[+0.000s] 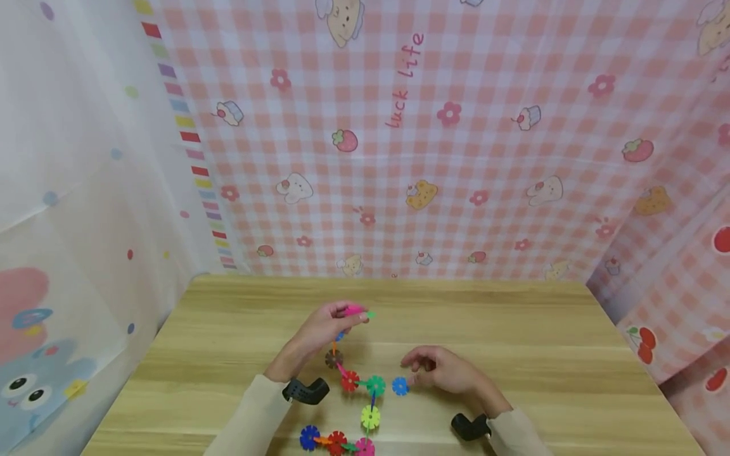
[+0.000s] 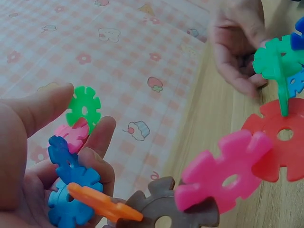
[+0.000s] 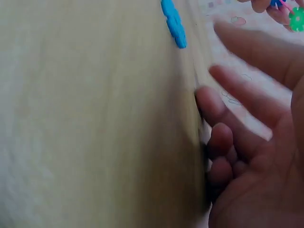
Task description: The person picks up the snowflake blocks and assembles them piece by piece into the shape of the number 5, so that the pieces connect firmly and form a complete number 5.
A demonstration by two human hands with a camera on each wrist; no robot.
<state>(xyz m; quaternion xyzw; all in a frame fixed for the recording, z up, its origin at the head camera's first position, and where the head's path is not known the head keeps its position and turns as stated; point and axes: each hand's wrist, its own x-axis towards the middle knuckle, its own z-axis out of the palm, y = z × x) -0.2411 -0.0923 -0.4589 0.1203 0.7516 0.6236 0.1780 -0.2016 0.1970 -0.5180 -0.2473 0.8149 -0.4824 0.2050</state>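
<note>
A chain of colourful notched plastic snowflake discs runs from my left hand [image 1: 329,330] across the table. In the left wrist view, the left hand [image 2: 92,161] grips its end, with two blue discs [image 2: 70,202] against the fingers and a pink disc [image 2: 73,135] and a green disc [image 2: 84,108] at the tip. An orange disc [image 2: 104,202] links these to a brown disc [image 2: 164,209]. My right hand [image 1: 445,370] is over the table with loosely curled fingers, holding nothing. Just left of its thumb lies a single blue disc [image 1: 400,386], which appears apart from the hand in the right wrist view.
The chain continues through a red disc [image 1: 350,380], a teal-green disc [image 1: 376,386] and a yellow disc [image 1: 370,417] towards the near edge, ending with a dark blue disc [image 1: 310,437]. A checked cloth [image 1: 399,221] hangs behind the wooden table [image 1: 542,342].
</note>
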